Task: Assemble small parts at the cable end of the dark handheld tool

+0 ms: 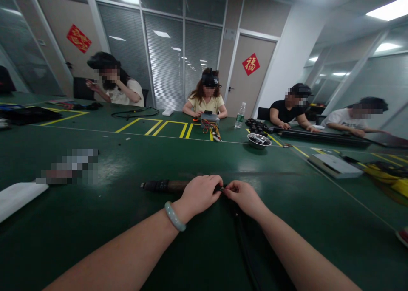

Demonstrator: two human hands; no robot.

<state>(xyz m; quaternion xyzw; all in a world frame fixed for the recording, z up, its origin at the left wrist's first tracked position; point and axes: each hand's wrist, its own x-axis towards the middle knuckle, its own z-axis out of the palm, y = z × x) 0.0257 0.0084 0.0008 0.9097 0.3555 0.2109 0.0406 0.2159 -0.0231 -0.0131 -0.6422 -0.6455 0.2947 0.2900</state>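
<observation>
A dark cylindrical tool (pixel 159 185) lies crosswise on the green table, its narrow metal tip pointing left and a brownish section near the middle. My left hand (pixel 202 193) is closed over the tool's right part and hides much of it; a pale green bangle (pixel 174 216) circles that wrist. Fingertips of my right hand (pixel 247 199) pinch at the tool's right end, meeting the left fingers at a tiny piece I cannot make out. From just below there, a black cable or strap (pixel 245 240) runs toward me across the tabletop.
A white object (pixel 21 199) rests at the left. Across the green table (pixel 143 155) stand a steel bowl (pixel 259 141), a water bottle (pixel 240 116) and a grey box with wires (pixel 209 120). A flat pale box (pixel 334 165) lies right. Several people sit opposite.
</observation>
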